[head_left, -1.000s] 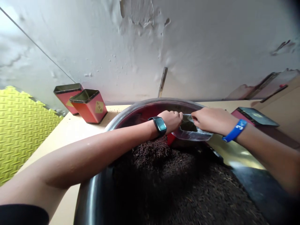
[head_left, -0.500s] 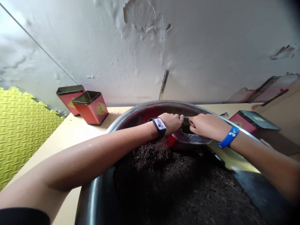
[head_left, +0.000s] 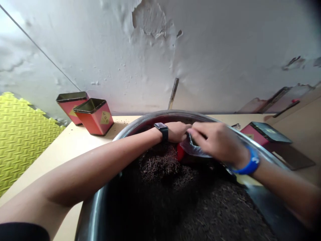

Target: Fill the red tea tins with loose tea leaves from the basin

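A red tin (head_left: 180, 153) stands inside a large metal basin (head_left: 100, 204), partly hidden behind my hands. Out of its mouth comes a clear plastic bag (head_left: 197, 151), folded over the rim. My left hand (head_left: 177, 131), with a watch on the wrist, is closed on the bag's edge at the tin's far left. Close beside it, my right hand (head_left: 217, 142) pinches the bag's edge, slightly blurred, a blue band on its wrist. Dark dried leaves, seemingly loose tea (head_left: 160, 167), are heaped against the tin and spread through the basin.
Two open red tins (head_left: 94, 120) stand on the table (head_left: 54, 150) at the left. A closed red tin (head_left: 265, 135) is at the right, beyond the basin's rim. The peeling wall (head_left: 213, 60) rises behind, and yellow foam matting (head_left: 25, 134) lies at far left.
My right hand has turned over and come in closer to my left hand, covering more of the bag. The left wrist has rolled and shifted slightly left.
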Demonstrator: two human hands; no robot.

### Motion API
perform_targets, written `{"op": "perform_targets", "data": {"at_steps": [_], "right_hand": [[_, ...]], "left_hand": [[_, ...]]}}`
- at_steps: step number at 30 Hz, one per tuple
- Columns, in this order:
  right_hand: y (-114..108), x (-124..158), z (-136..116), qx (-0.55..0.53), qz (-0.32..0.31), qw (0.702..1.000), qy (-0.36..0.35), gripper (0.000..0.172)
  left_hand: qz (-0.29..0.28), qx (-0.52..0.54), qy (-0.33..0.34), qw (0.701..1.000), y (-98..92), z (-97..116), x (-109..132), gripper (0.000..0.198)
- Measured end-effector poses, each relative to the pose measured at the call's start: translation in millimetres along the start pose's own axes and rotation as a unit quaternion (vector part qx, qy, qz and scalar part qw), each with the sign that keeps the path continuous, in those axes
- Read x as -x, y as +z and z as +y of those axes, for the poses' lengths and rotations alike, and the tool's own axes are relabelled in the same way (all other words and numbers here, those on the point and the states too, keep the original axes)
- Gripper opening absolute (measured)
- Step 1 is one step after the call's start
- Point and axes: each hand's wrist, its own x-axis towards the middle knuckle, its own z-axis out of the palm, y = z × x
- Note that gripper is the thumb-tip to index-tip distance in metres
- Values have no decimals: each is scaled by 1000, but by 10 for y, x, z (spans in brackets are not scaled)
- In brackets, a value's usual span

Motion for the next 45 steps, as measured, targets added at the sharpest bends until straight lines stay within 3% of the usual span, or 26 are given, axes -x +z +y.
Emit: {"op": "perform_targets", "data": {"at_steps": [3,6,8,11,13,15,19,25,31,37,45], "right_hand": [[238,111,-488,-176,-43,967,-177,29],[675,123,-795,-212,-110,943,-230,53],[991,16,-868,-237,-121,943,-200,64],[1366,-226,-926,-256,-170,950,-47,69],[1509,-331,-1002,-268,-208,940,-13,75],[1566,-348,-1110,-274,-209,939,5,80],[1479,-225,-1296,-265,-174,948,5,77],[1148,-12,-1357,-272,-211,937,-55,58],[961,391,-1222,-278,-220,925,-134,54],[733,812,-1018,-280,-251,919,-118,52],[541,892,-953,-224,-284,926,-111,44]], "left_hand": [[-1,40,-16,999,-26,-55,-3,41],[12,64,-23,998,-9,-83,-6,38],[13,80,-18,997,9,-85,-4,41],[13,76,-25,997,27,-69,2,50],[13,67,-25,997,36,-59,5,52],[13,65,-17,998,49,-57,2,52],[15,61,-12,998,76,-76,-7,51],[17,61,-19,998,62,-59,19,50],[12,68,-22,997,84,-41,8,49],[17,58,-15,998,108,-57,-12,49],[5,62,-31,998,53,-8,15,48]]}}
